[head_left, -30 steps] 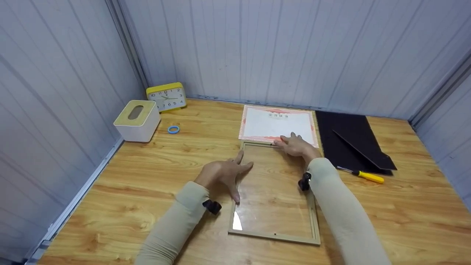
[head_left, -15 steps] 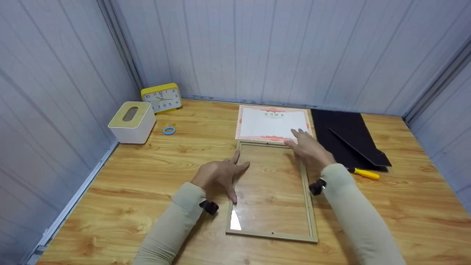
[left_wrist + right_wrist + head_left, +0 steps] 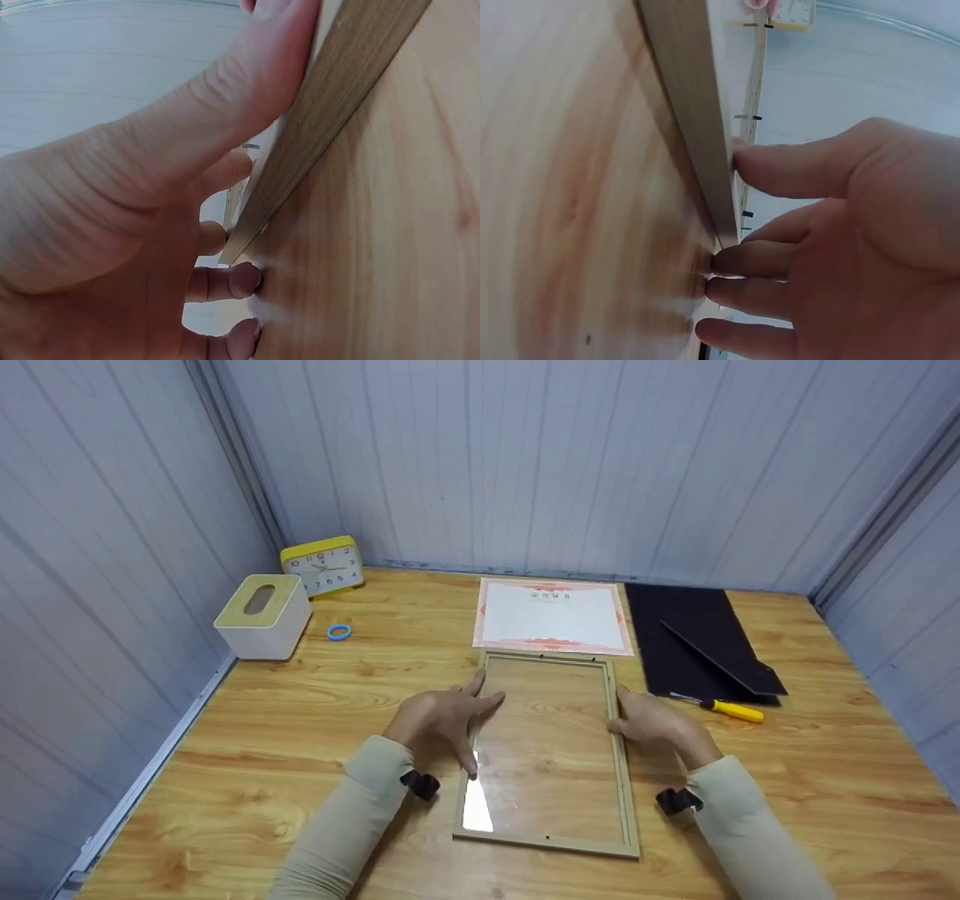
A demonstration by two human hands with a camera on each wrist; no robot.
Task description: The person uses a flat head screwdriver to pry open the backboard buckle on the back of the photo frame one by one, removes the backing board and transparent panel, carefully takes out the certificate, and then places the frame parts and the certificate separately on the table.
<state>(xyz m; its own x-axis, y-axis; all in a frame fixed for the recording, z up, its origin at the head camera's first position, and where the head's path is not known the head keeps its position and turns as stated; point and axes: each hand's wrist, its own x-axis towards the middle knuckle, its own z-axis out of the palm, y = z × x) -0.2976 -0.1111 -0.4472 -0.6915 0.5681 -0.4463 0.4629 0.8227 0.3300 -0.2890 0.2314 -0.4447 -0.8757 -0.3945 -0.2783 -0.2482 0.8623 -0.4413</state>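
A thin tan picture frame (image 3: 540,844) with a clear pane lies flat on the wooden table, small dark tabs along its inner edge. My left hand (image 3: 444,718) rests on its left side with fingers spread; in the left wrist view the thumb (image 3: 225,97) lies along the frame's side (image 3: 315,120). At the right side is my right hand (image 3: 660,724). In the right wrist view its thumb (image 3: 787,169) touches the frame's edge (image 3: 690,90), and the other fingers extend beside it, low over the table. A white sheet with a pink patterned border (image 3: 551,619) lies beyond the frame.
To the right lies a black board (image 3: 649,622) with a raised flap (image 3: 724,664). A yellow-handled screwdriver (image 3: 739,711) sits before it. On the left are a tissue box (image 3: 274,626), a yellow clock (image 3: 322,568) and a blue ring (image 3: 339,632). Panel walls enclose the table.
My right hand has moved from the frame's far edge and the sheet, right and nearer, to the frame's right side. My left hand stays on the left side. The view has shifted slightly.
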